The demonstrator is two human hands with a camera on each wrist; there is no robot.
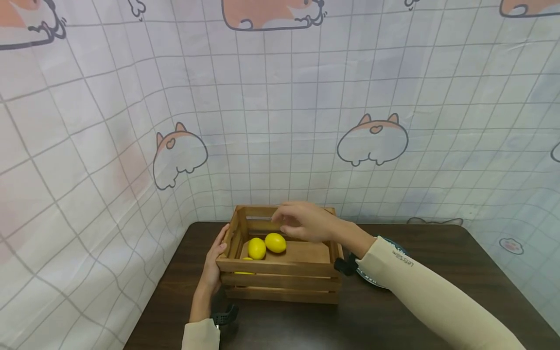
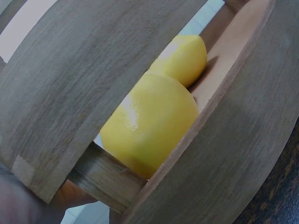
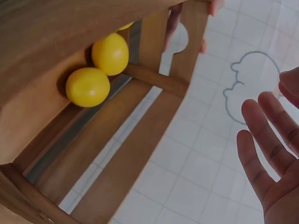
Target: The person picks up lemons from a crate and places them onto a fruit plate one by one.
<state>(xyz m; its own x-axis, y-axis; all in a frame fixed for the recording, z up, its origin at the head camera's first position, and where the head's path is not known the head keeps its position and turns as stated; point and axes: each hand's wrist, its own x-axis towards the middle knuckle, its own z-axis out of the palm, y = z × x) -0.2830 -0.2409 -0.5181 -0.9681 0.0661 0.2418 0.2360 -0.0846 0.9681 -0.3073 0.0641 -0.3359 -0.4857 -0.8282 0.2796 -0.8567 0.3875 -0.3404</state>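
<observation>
A slatted wooden crate [image 1: 280,269] stands on the table with yellow lemons inside. Two lemons, one [image 1: 256,249] beside the other [image 1: 275,243], lie toward its left end, and part of a third [image 1: 245,272] shows behind the front slats. My left hand [image 1: 213,262] grips the crate's left end, its fingers at the handle cutout in the right wrist view. Over the crate hovers my right hand [image 1: 306,222], its fingers loosely bent with nothing in them. From the right wrist, the same hand [image 3: 275,154] appears with fingers spread, apart from the lemons [image 3: 88,87].
A blue-patterned plate [image 1: 371,280] sits right of the crate, partly hidden under my right forearm. The dark wooden table [image 1: 175,301] meets a white grid-patterned cloth [image 1: 280,160] at the back and left. Black straps circle both wrists.
</observation>
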